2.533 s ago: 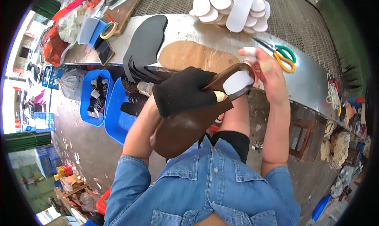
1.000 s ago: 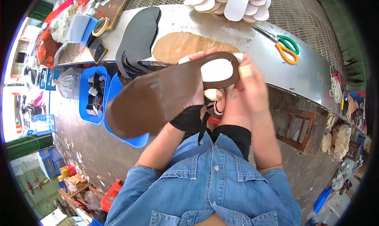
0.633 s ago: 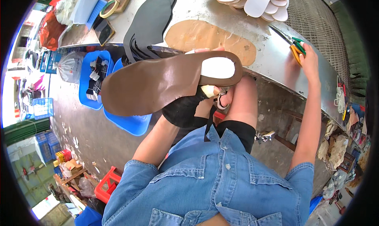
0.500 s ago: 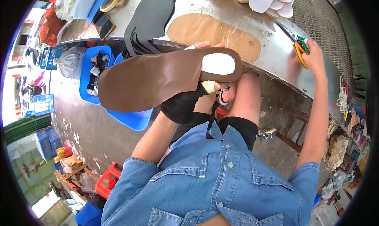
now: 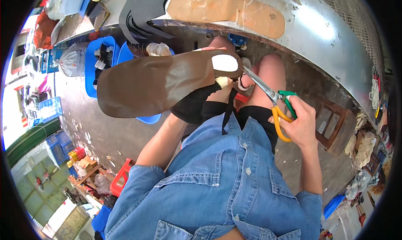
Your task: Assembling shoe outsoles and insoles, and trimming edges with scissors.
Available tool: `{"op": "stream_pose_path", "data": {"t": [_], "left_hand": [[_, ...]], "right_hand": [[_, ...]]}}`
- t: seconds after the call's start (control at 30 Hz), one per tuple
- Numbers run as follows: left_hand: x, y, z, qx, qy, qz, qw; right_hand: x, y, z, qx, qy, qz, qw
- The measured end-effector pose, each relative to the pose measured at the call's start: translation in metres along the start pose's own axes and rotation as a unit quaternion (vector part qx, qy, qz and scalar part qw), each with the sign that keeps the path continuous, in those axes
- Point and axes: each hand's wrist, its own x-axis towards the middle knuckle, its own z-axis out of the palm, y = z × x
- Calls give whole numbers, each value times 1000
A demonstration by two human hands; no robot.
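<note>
A brown insole (image 5: 155, 83) with a white oval patch (image 5: 225, 63) at its heel end lies across my lap in mid-air. My left hand (image 5: 194, 105) grips it near the heel, thumb below and fingertips over the far edge. Black cloth wraps that hand, and pale tape covers the thumb. In my right hand (image 5: 299, 122) are scissors (image 5: 268, 90) with one green and one yellow handle loop. Their blades point up and left, with the tips close beside the insole's heel end.
Ahead is a metal-topped table (image 5: 314, 26) with a tan sole-shaped board (image 5: 226, 11) and dark grey sheets (image 5: 144, 7). Blue baskets (image 5: 94, 59) stand on the floor to the left. A wooden stool (image 5: 333, 124) is at right, and a red plastic stool (image 5: 122, 177) at lower left.
My right hand has brought the scissors off the table, down and left to the insole's heel. The insole stays in my left hand. The view has tipped lower.
</note>
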Motion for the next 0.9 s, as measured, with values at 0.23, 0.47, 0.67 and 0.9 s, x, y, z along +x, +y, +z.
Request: {"op": "stream_pose_path", "data": {"t": [0.23,0.47,0.67,0.9], "left_hand": [[-7,-12,-5,55,-16,-18,998],[-19,-31,-21,116,-20,-25,993],[-23,-39,-23,112,5,-35,993],[-25,-48,-25,-41,28,-44,998]], "right_hand": [[-3,12,9,-37,-20,-40,998],[-6,9,17,-36,-105,-10,994],[-10,7,29,0,-71,30,997],[-15,5,38,-56,-83,29,994]]}}
